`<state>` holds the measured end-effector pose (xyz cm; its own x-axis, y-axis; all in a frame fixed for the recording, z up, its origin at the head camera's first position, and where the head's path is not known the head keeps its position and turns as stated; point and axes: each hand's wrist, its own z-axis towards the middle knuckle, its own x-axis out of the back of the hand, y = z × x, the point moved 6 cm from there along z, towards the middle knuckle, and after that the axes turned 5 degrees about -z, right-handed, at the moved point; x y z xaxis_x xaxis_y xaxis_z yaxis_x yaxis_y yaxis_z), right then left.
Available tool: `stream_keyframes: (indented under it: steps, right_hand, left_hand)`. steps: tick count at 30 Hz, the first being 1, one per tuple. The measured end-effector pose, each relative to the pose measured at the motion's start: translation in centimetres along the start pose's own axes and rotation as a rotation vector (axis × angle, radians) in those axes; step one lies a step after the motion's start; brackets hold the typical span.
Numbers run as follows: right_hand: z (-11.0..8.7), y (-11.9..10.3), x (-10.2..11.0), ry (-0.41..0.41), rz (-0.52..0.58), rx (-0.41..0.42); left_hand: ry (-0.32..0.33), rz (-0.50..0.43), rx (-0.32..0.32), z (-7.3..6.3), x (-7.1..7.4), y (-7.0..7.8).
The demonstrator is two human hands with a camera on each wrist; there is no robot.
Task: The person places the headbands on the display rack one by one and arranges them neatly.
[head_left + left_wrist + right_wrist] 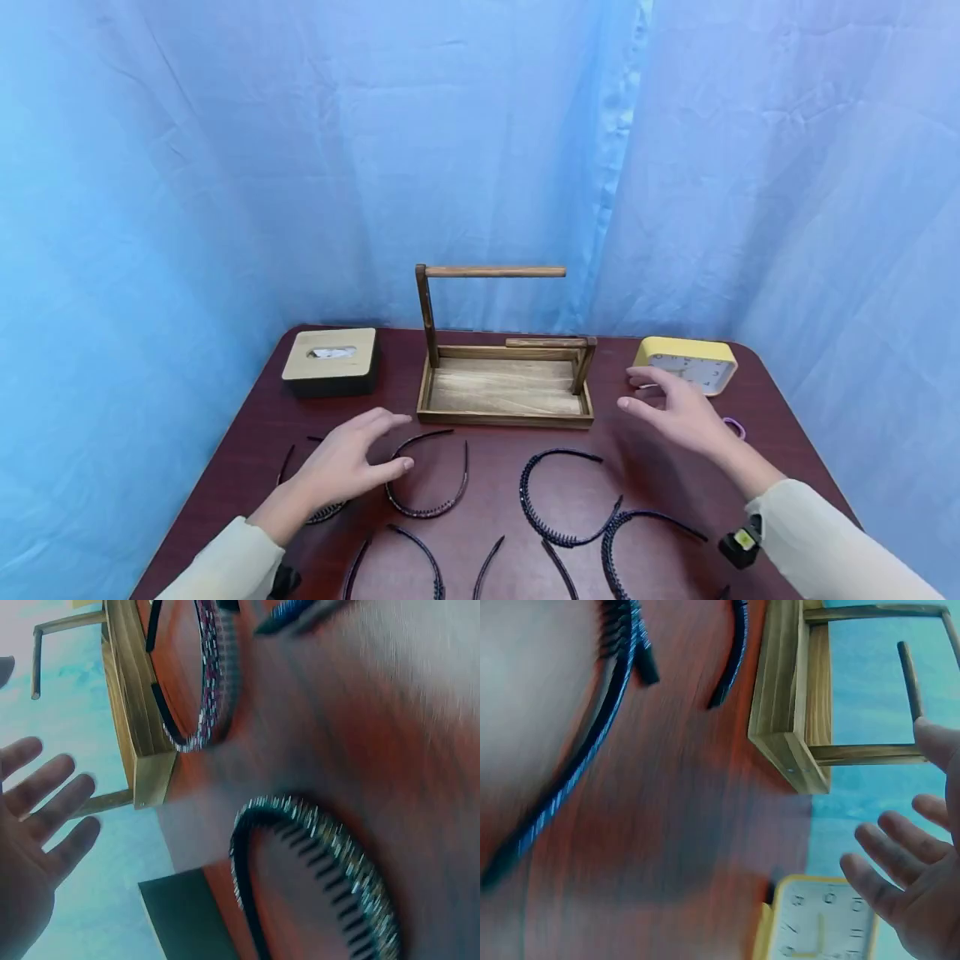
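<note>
Both hands hover over the dark red table with nothing in them. My left hand (352, 457), fingers extended and thumb apart, is above a headband (327, 510) at the left and beside another headband (427, 510). That left headband glitters and has comb teeth in the left wrist view. My right hand (678, 408) reaches in front of the yellow clock (686, 348), fingers spread and slightly bent. Between the hands stands a wooden stand (506, 419) with a tray base and two bars at different heights. Two dark toothed headbands, one (528, 504) overlapping the other (611, 558), lie right of centre.
A tissue box (330, 385) with a pale wooden top stands at the back left. A purple ring (735, 427) lies near the right wrist. More headbands (431, 560) lie along the near edge, partly cut off. Blue curtains (480, 150) hang around the table.
</note>
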<state>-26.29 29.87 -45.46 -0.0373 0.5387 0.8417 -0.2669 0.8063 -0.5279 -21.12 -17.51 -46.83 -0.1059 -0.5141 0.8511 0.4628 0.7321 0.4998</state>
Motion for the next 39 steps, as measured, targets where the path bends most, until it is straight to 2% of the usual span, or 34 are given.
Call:
stream_keyframes:
  steps: [5,10,13,18,23,32,39]
  right_hand:
    - [1.2,1.2,-2.4,-0.034,0.178,-0.107]
    - [2.3,1.9,-4.8,-0.101,0.344,-0.207]
    - [2.9,2.1,-5.9,-0.124,0.393,-0.246]
    - [3.7,2.0,-7.2,-0.143,0.413,-0.264]
    - [3.6,1.7,-7.9,-0.157,0.415,-0.290]
    - [3.2,2.0,-8.6,-0.146,0.414,-0.308]
    - [3.0,2.0,-8.9,-0.148,0.414,-0.310]
  left_hand:
    - [-0.045,-0.118,0.013,-0.7,-0.7,-0.3]
    - [-0.076,-0.129,-0.014,-1.1,-1.4,-0.9]
    - [-0.090,-0.121,-0.047,-1.2,-2.1,-1.2]
    - [-0.121,-0.100,-0.083,-1.5,-3.4,-1.5]
    - [-0.172,-0.055,-0.104,-2.0,-4.1,-1.6]
    - [-0.176,0.006,-0.122,-2.4,-4.0,-1.7]
    - [-0.179,0.040,-0.190,-2.6,-4.2,-1.3]
